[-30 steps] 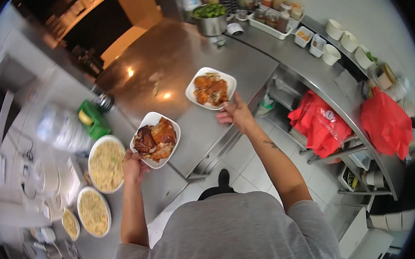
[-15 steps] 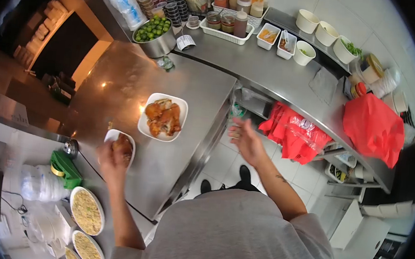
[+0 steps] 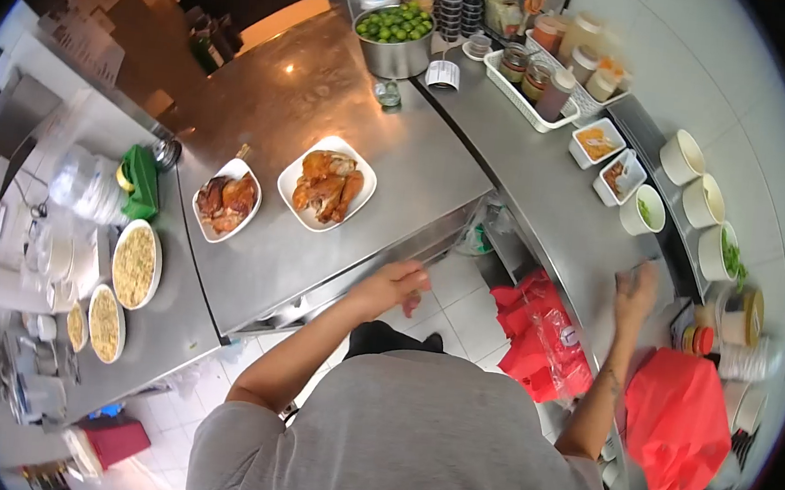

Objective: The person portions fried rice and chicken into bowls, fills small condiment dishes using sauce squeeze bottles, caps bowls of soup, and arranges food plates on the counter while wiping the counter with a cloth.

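My right hand (image 3: 637,290) is over the right counter, fingers bent down and closed at the spot where a thin clear plastic sheet lay. Little of the sheet shows, and what the fingers grip is hard to make out. Empty, with its fingers loosely bent and apart, my left hand (image 3: 395,287) hovers in front of the steel table's edge. Behind it on the table are a square white dish (image 3: 365,207) of browned chicken pieces (image 3: 328,186) and a smaller white dish (image 3: 210,237) with darker roasted chicken (image 3: 226,202).
A steel pot (image 3: 397,61) of green limes stands at the back. White baskets (image 3: 539,118) hold sauce bottles and jars. Several white tubs (image 3: 683,158) line the right shelf, near red bags (image 3: 676,424). Oval rice dishes (image 3: 137,265) sit on the left.
My left hand has let go of the smaller chicken dish and drawn back toward my body. My right hand has reached to the right counter. The view has turned.
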`<state>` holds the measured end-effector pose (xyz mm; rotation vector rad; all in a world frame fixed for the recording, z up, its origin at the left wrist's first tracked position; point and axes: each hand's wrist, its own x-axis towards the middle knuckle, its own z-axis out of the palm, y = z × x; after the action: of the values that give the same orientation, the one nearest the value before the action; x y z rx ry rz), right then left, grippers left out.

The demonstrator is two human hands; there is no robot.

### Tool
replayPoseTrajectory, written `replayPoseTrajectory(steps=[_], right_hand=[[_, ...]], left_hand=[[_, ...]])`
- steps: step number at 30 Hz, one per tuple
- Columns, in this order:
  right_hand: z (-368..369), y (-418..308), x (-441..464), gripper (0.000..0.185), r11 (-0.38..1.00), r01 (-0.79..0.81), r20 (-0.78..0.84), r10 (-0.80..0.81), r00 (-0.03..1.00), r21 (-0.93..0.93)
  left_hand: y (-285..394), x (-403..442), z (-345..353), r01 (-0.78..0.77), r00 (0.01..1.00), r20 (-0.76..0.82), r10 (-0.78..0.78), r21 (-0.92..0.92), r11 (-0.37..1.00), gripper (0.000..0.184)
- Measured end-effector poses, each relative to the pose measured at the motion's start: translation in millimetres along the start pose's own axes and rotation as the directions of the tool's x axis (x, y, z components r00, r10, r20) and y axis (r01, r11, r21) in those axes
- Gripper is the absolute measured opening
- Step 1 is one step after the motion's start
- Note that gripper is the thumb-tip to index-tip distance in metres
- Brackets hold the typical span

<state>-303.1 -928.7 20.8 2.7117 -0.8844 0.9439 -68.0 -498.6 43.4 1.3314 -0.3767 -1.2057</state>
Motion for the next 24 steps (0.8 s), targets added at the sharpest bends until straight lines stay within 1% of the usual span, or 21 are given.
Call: replayPoseTrajectory(steps=[1, 2, 3, 4, 5, 6, 7, 8, 9, 10, 12, 13, 14, 15, 17, 18, 19, 20, 22, 23, 24], right_hand=[[-2.5, 15.2, -4.2, 0.044, 0.969, -0.169, 0.019, 0.175, 0.984, -0.183], [-5.8, 25.3, -9.0, 0.044, 0.874, -0.323, 0.0, 0.347, 0.938, -0.364], [-6.0, 31.9, -13.0, 0.045, 0.859, -0.372, 0.084, 0.425, 0.901, -0.351], [-3.0, 37.1, -17.3, 0.045, 0.838, -0.423, 0.169, 0.499, 0.85, -0.346], [0.9, 37.6, -16.4, 0.046, 0.812, -0.477, 0.246, 0.565, 0.787, -0.337], [3.4, 29.5, -17.2, 0.046, 0.822, -0.528, 0.355, 0.569, 0.742, -0.214], [-1.7, 7.5, -20.7, 0.046, 0.81, -0.578, 0.467, 0.55, 0.693, -0.097], [-4.6, -13.9, -20.4, 0.047, 0.781, -0.624, 0.569, 0.506, 0.648, 0.016], [15.8, -32.1, -33.8, 0.047, 0.695, -0.677, 0.545, 0.48, 0.687, 0.243], [34.6, -55.4, -48.5, 0.048, 0.566, -0.688, 0.515, 0.463, 0.721, 0.454], [8.5, -153.9, -34.5, 0.048, 0.215, -0.767, 0.672, 0.381, 0.635, 0.604], [44.6, -170.3, -47.3, 0.047, -0.091, -0.802, 0.799, 0.211, 0.563, 0.59], [15.4, -220.9, -30.8, 0.044, 0.107, -0.732, 0.727, 0.087, 0.681, 0.673], [41.7, -249.6, -41.9, 0.042, -0.067, -0.775, 0.777, 0.042, 0.628, 0.629], [61.2, -315.0, -46.3, 0.041, -0.268, -0.825, 0.854, -0.016, 0.521, 0.498], [50.6, -344.2, -36.9, 0.042, -0.281, -0.854, 0.878, -0.073, 0.473, 0.437], [37.7, -366.1, -25.8, 0.042, -0.293, -0.879, 0.895, -0.13, 0.427, 0.377], [32.6, -380.5, -20.7, 0.043, -0.435, -0.846, 0.878, -0.214, 0.429, 0.307], [28.7, -400.7, -12.3, 0.044, -0.668, -0.736, 0.808, -0.37, 0.459, 0.113], [35.5, -401.2, -13.9, 0.047, -0.691, -0.722, 0.84, -0.372, 0.395, 0.034], [27.6, -399.8, -5.3, 0.048, -0.692, -0.722, 0.828, -0.411, 0.382, -0.01]], left_hand=[[-5.6, -9.0, -8.1, 0.039, 0.999, 0.025, -0.036, -0.134, 0.99, 0.015], [-5.5, -19.7, -17.1, 0.038, 0.997, -0.064, -0.046, -0.13, 0.991, 0.011], [-3.6, -30.8, -29.6, 0.037, 0.987, -0.149, -0.056, -0.125, 0.991, 0.008], [3.9, -41.4, -42.8, 0.054, 0.955, -0.289, -0.067, -0.055, 0.997, 0.007], [-3.2, -45.7, -75.3, 0.099, 0.916, -0.397, -0.053, 0.096, 0.99, 0.01], [-4.3, -52.4, -102.2, 0.162, 0.841, -0.541, -0.018, 0.219, 0.962, 0.012], [-2.2, -58.3, -110.7, 0.167, 0.689, -0.715, 0.114, 0.31, 0.936, 0.014], [6.2, -57.1, -112.5, 0.174, 0.723, -0.691, 0.013, 0.2, 0.964, 0.014], [19.3, -56.1, -112.2, 0.188, 0.753, -0.653, -0.087, 0.086, 0.978, 0.013], [27.0, -54.4, -112.6, 0.209, 0.778, -0.601, -0.184, -0.028, 0.977, 0.013], [12.1, -32.4, -115.4, 0.089, 0.815, -0.527, -0.24, -0.294, 0.952, 0.01], [7.6, -24.2, -119.6, 0.039, 0.829, -0.488, -0.272, -0.434, 0.9, 0.009], [6.0, -18.1, -125.2, -0.007, 0.847, -0.443, -0.294, -0.563, 0.827, 0.009], [5.9, -13.1, -129.4, -0.024, 0.86, -0.399, -0.318, -0.654, 0.756, 0.005], [2.5, -6.5, -132.3, -0.046, 0.879, -0.367, -0.306, -0.703, 0.71, 0.004], [1.0, -4.6, -130.7, -0.059, 0.886, -0.354, -0.299, -0.727, 0.685, 0.004], [0.6, -1.8, -124.7, -0.038, 0.879, -0.326, -0.348, -0.775, 0.631, 0.006], [3.8, -3.9, -114.3, -0.008, 0.868, -0.32, -0.38, -0.774, 0.634, 0.005], [4.3, -7.8, -99.6, 0.062, 0.885, -0.288, -0.364, -0.704, 0.708, 0.005], [9.1, -13.2, -92.7, 0.094, 0.879, -0.292, -0.376, -0.668, 0.738, 0.008], [16.0, -20.8, -84.8, 0.125, 0.872, -0.297, -0.389, -0.633, 0.764, 0.01]])
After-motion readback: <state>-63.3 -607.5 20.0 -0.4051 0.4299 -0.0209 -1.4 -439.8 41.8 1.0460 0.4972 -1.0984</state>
